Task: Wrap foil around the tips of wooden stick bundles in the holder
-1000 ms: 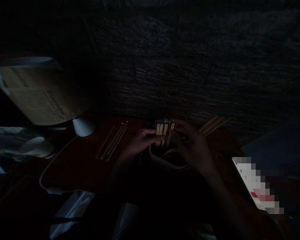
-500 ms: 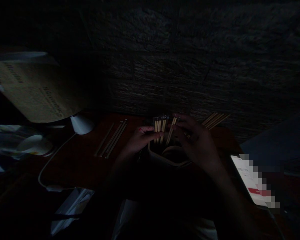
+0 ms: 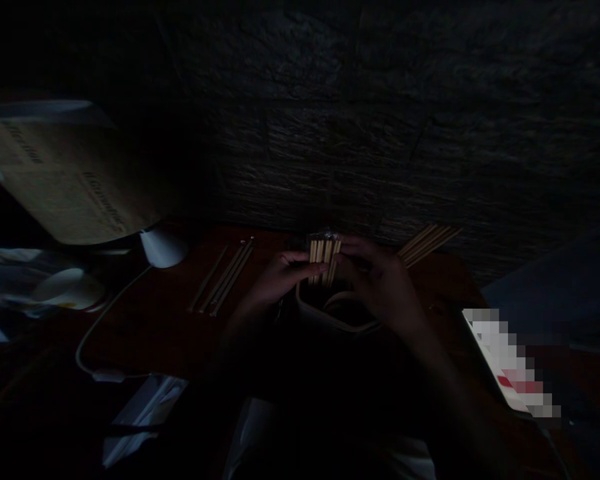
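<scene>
My left hand [image 3: 275,277] pinches several pale wooden chopsticks [image 3: 319,252] that stand upright inside the back left of a dark, open container [image 3: 325,320]. Thumb and fingers close around their upper part. At the right of this row, my right hand [image 3: 387,283] has its fingers closed on a slightly tilted pair of chopsticks [image 3: 336,257], close against the others. Something clear and shiny, like plastic [image 3: 325,233], shows at their tops. A round rim [image 3: 343,298] is visible inside the container. The picture is very dark, so the fingertips are partly hidden.
More chopsticks [image 3: 430,241] lie behind my right hand. Thin, pale sticks [image 3: 233,273] lie on the table at left, near a lamp [image 3: 163,250] with a printed shade and cord. A cup [image 3: 67,289] is far left, a lit phone [image 3: 495,363] right, a stone wall [image 3: 300,140] behind.
My right hand has moved left, bringing its pair of chopsticks from apart to right beside those in my left hand. My left hand has stayed in place.
</scene>
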### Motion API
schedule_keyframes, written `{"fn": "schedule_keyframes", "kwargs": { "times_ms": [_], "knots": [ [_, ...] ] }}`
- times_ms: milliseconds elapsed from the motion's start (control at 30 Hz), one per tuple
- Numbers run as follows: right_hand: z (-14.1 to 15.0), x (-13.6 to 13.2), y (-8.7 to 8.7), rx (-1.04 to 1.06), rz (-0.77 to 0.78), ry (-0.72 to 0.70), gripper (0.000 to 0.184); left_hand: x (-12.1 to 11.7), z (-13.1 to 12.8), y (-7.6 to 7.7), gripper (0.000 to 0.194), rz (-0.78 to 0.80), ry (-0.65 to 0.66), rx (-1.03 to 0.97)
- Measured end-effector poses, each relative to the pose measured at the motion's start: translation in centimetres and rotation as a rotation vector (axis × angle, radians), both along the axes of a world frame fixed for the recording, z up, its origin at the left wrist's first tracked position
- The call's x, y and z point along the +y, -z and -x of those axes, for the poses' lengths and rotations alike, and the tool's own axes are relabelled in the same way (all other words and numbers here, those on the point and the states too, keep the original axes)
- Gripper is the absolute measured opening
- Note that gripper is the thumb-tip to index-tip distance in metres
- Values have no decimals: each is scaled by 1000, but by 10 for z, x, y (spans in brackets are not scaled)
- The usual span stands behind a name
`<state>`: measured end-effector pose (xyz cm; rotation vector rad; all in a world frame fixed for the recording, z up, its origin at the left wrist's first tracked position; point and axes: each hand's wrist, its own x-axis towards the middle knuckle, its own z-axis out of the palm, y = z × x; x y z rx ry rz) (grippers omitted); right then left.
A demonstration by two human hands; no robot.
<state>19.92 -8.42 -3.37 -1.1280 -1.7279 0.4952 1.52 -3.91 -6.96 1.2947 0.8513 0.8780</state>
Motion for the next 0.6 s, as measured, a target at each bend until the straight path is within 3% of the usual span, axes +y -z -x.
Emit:
{"fn": "schedule_keyframes", "kwargs": {
  "times_ms": [600],
  "knots": [
    [0, -3, 9, -4, -14, 14, 25, 0, -3, -1, 31, -42, -5, -3]
  ]
}}
